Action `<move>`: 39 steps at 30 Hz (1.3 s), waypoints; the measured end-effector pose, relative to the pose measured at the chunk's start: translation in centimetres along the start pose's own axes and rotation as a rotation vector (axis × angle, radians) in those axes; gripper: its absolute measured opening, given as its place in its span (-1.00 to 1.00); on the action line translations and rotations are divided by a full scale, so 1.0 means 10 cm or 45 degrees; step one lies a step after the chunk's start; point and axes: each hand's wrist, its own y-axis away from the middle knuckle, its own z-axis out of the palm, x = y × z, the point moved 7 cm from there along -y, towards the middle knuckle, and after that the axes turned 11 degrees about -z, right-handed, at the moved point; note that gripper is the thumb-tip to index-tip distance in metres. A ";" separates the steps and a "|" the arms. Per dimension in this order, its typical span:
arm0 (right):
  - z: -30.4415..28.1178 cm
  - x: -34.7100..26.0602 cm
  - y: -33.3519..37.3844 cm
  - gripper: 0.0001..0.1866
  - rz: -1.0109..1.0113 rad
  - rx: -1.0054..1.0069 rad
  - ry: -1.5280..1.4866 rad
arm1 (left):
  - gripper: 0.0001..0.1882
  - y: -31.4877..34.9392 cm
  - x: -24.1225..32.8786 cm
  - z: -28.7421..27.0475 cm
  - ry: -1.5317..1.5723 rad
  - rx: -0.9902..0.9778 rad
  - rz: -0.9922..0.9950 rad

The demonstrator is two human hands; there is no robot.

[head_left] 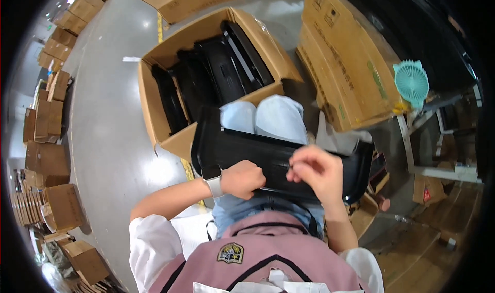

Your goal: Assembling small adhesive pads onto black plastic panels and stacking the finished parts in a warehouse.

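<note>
Black plastic panel [265, 156] with raised rim lies across the lap; left hand [241, 179] at its eight o'clock, fingers curled in, hold on the edge unclear; right hand [318, 173] at four, thumb and fingertips together over it, cannot tell whether around anything. Beyond, eleven o'clock: open brown cardboard box [147, 107] holding black plastic parts [221, 68]; two o'clock, round turquoise ribbed fan-like object [411, 83].

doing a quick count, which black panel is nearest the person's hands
The black panel lying across the legs: the left hand and right hand are over it, while the other black panels sit together inside the open cardboard box.
</note>
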 end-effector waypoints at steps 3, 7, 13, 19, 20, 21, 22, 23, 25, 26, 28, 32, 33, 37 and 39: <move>-0.07 0.18 -0.09 -0.86 0.031 0.094 -0.196 | -0.79 0.06 0.03 0.23 -0.041 -0.002 -0.095; -0.02 0.31 -0.01 -0.82 0.196 0.130 -0.355 | -0.76 0.21 0.06 -0.27 0.705 0.443 -0.156; 0.18 0.35 0.09 -0.87 0.155 0.155 -0.326 | -0.86 0.35 0.10 -0.54 1.205 1.073 -0.319; 0.23 0.37 0.14 -0.91 0.173 0.160 -0.383 | -0.90 0.39 0.13 -0.60 1.228 1.209 -0.132; 0.25 0.38 0.15 -0.91 0.198 0.153 -0.474 | -0.89 0.39 0.13 -0.60 1.253 1.188 -0.089; 0.25 0.39 0.15 -0.91 0.200 0.157 -0.472 | -0.89 0.40 0.14 -0.61 1.277 1.166 -0.046; 0.28 0.41 0.15 -0.92 0.227 0.137 -0.550 | -0.89 0.41 0.15 -0.61 1.281 1.164 -0.044; 0.31 0.43 0.15 -0.92 0.254 0.118 -0.629 | -0.89 0.41 0.14 -0.61 1.295 1.170 -0.051; 0.32 0.44 0.16 -0.92 0.264 0.115 -0.602 | -0.90 0.43 0.14 -0.59 1.315 1.173 -0.058; 0.33 0.45 0.16 -0.92 0.274 0.110 -0.577 | -0.91 0.43 0.13 -0.57 1.353 1.186 -0.063; 0.31 0.45 0.16 -0.90 0.219 0.117 -0.422 | -0.92 0.44 0.11 -0.53 1.398 1.196 -0.074; 0.29 0.32 0.17 -0.84 0.133 -0.007 -0.096 | -0.95 0.46 0.06 -0.44 1.438 1.242 -0.131; 0.31 0.32 0.20 -0.84 0.134 -0.057 -0.132 | -0.95 0.47 0.04 -0.41 1.411 1.257 -0.182; 0.25 0.41 0.28 -0.87 0.368 -0.030 0.041 | -0.95 0.40 0.04 -0.34 1.376 1.234 -0.234; 0.11 0.44 0.32 -0.87 0.459 0.032 -0.006 | -0.94 0.40 0.03 -0.25 1.349 1.206 -0.379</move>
